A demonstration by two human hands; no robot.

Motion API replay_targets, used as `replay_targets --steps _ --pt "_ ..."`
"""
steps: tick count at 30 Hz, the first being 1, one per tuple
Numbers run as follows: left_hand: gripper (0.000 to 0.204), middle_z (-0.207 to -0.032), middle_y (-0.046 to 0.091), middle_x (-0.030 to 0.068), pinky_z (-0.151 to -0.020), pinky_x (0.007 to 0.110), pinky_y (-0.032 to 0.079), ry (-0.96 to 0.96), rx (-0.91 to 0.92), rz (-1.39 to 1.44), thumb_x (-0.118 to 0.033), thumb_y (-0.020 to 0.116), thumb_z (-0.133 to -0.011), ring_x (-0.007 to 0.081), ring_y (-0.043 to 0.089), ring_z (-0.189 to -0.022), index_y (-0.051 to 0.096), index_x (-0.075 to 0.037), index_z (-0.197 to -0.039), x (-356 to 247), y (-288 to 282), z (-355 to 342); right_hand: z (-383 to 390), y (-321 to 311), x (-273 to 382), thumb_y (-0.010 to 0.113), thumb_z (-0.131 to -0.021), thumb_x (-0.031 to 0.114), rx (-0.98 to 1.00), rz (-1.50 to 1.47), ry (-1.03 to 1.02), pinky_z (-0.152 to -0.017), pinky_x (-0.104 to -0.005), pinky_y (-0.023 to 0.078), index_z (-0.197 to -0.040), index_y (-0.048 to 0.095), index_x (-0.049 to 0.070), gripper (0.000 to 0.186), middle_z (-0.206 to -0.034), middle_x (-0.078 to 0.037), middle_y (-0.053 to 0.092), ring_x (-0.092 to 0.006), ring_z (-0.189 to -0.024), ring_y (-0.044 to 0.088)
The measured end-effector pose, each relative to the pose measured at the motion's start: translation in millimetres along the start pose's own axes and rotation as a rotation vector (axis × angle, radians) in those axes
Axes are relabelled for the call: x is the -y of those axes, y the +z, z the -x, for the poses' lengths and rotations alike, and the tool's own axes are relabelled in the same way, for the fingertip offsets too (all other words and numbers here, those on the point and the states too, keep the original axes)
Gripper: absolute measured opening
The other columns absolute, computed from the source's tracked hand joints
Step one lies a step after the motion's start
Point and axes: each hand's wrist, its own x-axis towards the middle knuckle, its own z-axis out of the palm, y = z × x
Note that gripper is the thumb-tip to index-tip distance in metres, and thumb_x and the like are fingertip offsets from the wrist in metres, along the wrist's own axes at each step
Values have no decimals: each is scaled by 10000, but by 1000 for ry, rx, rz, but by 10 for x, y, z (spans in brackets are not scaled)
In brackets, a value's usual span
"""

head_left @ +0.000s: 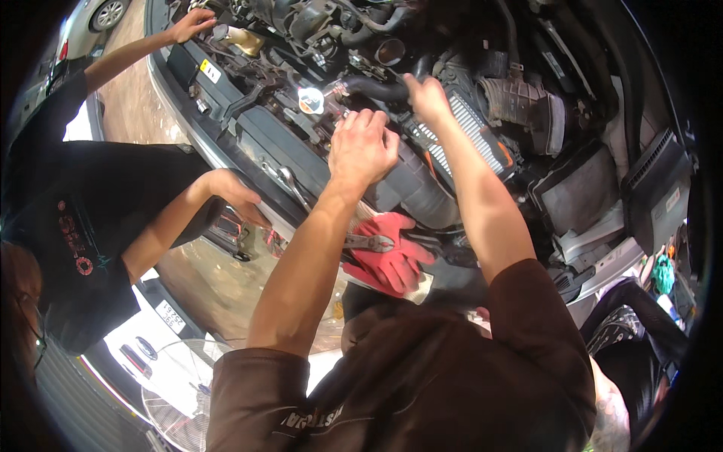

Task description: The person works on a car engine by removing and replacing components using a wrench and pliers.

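Two bare hands at work in an open engine bay

Left hand [364, 149]: back uppermost, fingers bent and bunched, positioned just behind the round metal cap [310, 100]. Whether anything lay within its grasp could not be told, the palm being hidden.

Right hand [428, 99]: closed-looking, fingers curled, placed beyond the left and near the end of the black hose [373, 87]. Its grip, if any, could not be made out.

Black hose: thick, curved, located between the cap and the right hand, ahead of the left.

Pleated filter panel [483, 139]: pale, orange-edged, partly covered by the right forearm.

Ribbed duct [520, 105]: to the right of the panel.

Wrench [292, 184]: metal, lying along the front of the bay, left of the left forearm.

Red glove [395, 264]: between the forearms, with pliers [369, 242] resting on it.

Co-worker: dark shirt, stood at left; one hand [194, 25] reached over the bay's front, the other [233, 188] was near its edge.

Fan [179, 399]: wire-caged, at lower left.
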Motion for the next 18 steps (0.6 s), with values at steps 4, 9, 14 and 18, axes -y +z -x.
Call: replay_targets --steps 4,9,14,18 --pt "170 -911 675 116 -838 463 549 18 -40 -31 -184 688 -841 327 656 -895 708 -76 -972 48 -113 81 414 98 408 628 -1011 397 6 911 -372 -947 -553 542 -1119 653 -55 465 -1013 -316 734 -516 -1066 688" --pt "196 -959 702 148 -943 477 545 -146 74 166 -186 653 -879 375 684 -979 720 -48 -1002 -34 -54 -54 219 -37 235 643 -995 381 -122 675 -450 -914 -557 546 -1057 673 -56 443 -951 -348 712 -512 -1013 692" --pt "319 -1058 720 319 -967 507 536 -611 120 365 -175 629 -855 476 692 -1034 708 100 -997 482 350 -1076 318 136 373 678 -957 332 -84 644 -403 -950 -555 537 -1110 638 -59 423 -1020 -346 718 -506 -1039 694" --pt "336 -1100 725 278 -870 483 599 -973 187 670 -132 598 -894 400 728 -1044 687 125 -1093 610 536 -1587 333 92 408 673 -962 296 -87 609 -352 -939 -549 544 -1037 682 -49 353 -1008 -323 729 -505 -1013 700"
